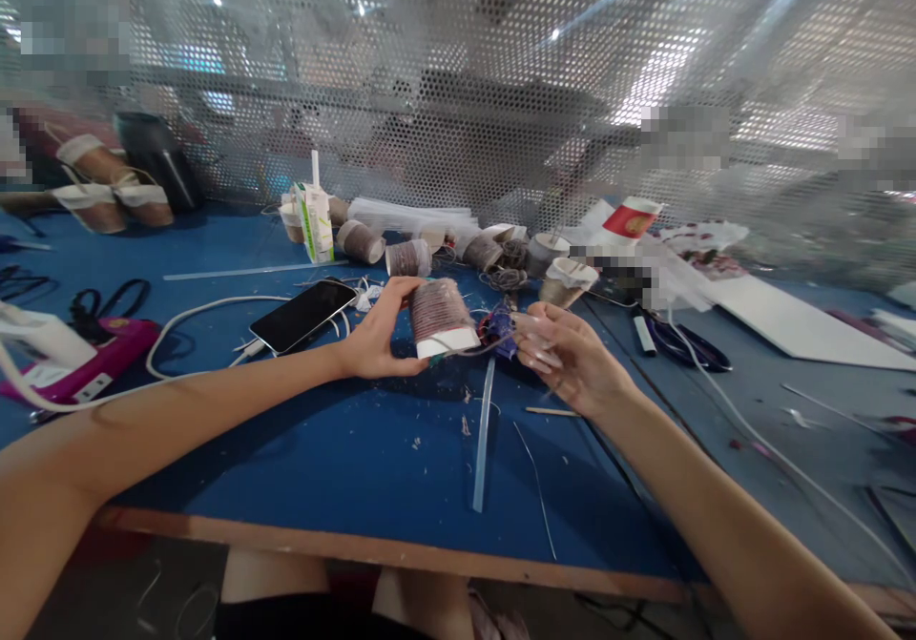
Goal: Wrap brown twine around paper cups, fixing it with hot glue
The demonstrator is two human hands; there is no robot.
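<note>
1. Left hand [376, 340] clamped around a wire-wound paper cup [440, 318], held tilted just above the blue table [343, 468].
2. Right hand [572, 359] apart from it, fingers loosely pinching a purple bundle [497, 327] beside the cup's mouth; grip unclear.
3. Likely mid-winding; next calls for steady tension.
4. Beyond: phone [304, 314], more wound cups [407, 257], clear stick [483, 435].

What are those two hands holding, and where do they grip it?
The left hand holds a wire-wound paper cup by its side. The right hand pinches a small blue-purple piece at the cup's end.
</note>
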